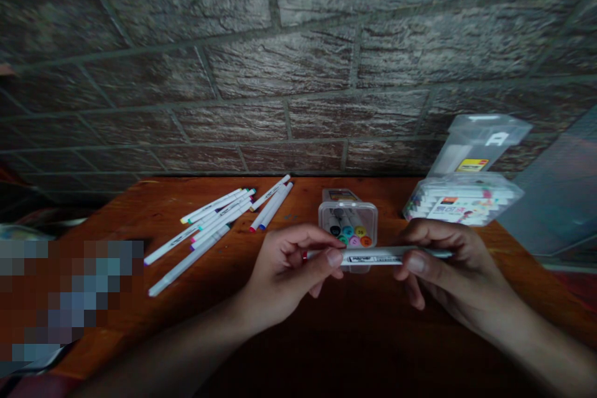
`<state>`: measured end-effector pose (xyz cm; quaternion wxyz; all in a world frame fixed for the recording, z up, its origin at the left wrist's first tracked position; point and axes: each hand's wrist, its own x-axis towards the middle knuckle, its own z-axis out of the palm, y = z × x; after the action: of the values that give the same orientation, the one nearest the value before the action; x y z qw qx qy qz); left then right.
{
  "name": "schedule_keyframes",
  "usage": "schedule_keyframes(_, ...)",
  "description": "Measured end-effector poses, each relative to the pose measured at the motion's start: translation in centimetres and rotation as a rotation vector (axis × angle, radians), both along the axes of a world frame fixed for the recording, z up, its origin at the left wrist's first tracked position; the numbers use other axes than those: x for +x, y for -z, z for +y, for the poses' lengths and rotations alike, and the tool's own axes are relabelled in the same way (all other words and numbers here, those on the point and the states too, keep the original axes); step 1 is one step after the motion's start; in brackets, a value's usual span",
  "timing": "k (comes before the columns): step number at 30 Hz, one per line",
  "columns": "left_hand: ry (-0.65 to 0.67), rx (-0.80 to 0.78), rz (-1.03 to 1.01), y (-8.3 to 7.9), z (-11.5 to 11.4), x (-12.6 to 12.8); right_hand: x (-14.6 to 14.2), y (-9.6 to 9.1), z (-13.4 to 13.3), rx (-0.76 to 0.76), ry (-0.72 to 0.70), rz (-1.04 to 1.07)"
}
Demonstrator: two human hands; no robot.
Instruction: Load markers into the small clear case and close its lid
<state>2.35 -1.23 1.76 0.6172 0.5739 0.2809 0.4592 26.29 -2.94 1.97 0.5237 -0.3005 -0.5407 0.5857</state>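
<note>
White plastic, a slim white marker [382, 256] lay level between both hands, just above the near part of the wooden table [140, 199]. The left hand [291, 264] pinched its red-tipped end between thumb and forefinger, the other fingers curled under. The right hand [441, 261] pinched the opposite end in the same way, thumb on the near side of the barrel. A dark line of print ran along the barrel, too small to read.

Just behind the marker stood a small clear box [347, 214] with marker ends showing in blue, green, pink, yellow and orange; marks on those caps could not be made out. To the left, well apart from the hands, loose markers [219, 219] lay scattered on the wood, white barrels with coloured tips and illegible print.

Farther right sat a larger clear case [461, 199] packed with markers, a printed strip with a red patch on its front. Its lid [480, 140] stood raised and bore a yellow and red label, the writing unreadable. Behind everything rose a grey-brown brick wall [298, 43].
</note>
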Motion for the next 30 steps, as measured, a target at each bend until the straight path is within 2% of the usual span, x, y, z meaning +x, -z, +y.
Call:
schedule_keyframes(13,-0.007,-0.002,0.049,0.08,0.06,-0.01,0.06,0.2,0.02,-0.024,-0.001,-0.014)
schedule_keyframes(22,-0.014,0.074,-0.019,-0.51,-0.18,0.42,-0.1,0.01,0.02,-0.078,0.023,0.053)
schedule_keyframes(30,-0.032,0.117,0.019,-0.58,-0.1,0.45,-0.14,-0.04,-0.01,-0.078,0.025,0.043)
